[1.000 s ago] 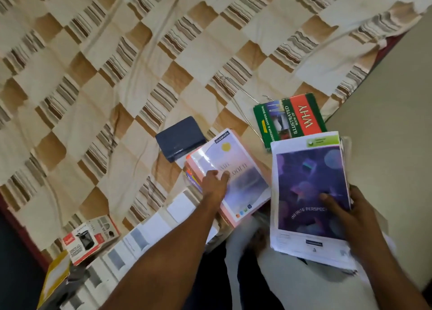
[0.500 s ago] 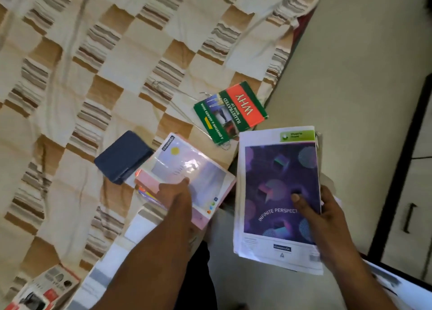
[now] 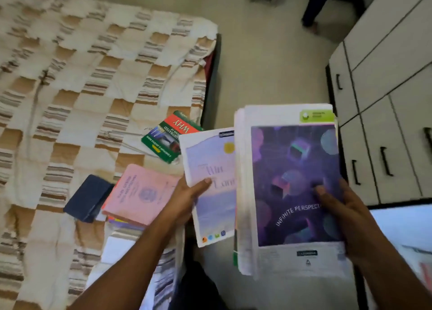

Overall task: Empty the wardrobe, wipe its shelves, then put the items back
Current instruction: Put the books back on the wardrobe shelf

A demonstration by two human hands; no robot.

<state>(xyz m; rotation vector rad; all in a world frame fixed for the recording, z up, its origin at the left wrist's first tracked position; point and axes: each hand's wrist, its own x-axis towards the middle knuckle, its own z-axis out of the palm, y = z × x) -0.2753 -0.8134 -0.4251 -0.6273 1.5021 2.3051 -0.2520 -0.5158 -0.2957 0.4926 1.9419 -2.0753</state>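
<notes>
My right hand [image 3: 336,206] holds a thick stack of books and papers, topped by a purple notebook [image 3: 292,176] with a white border, thumb on its cover. My left hand [image 3: 187,197] grips a pale lilac notebook [image 3: 210,192] lifted off the bed and tucked against the left side of that stack. On the bed's near corner lie a pink booklet [image 3: 140,192] on a small pile, a dark blue wallet-like case [image 3: 87,198] and a red and green "WHY" book [image 3: 169,134].
The bed with its beige checked cover [image 3: 81,87] fills the left. A cream cabinet with black handles [image 3: 383,99] stands at the right. Bare floor [image 3: 268,59] runs between them. A stool and a person's leg [image 3: 313,5] are at the far end.
My left hand has lifted the lilac notebook off the bed pile and brought it right against the stack, uncovering the pink booklet. My view has swung right toward the cabinet.
</notes>
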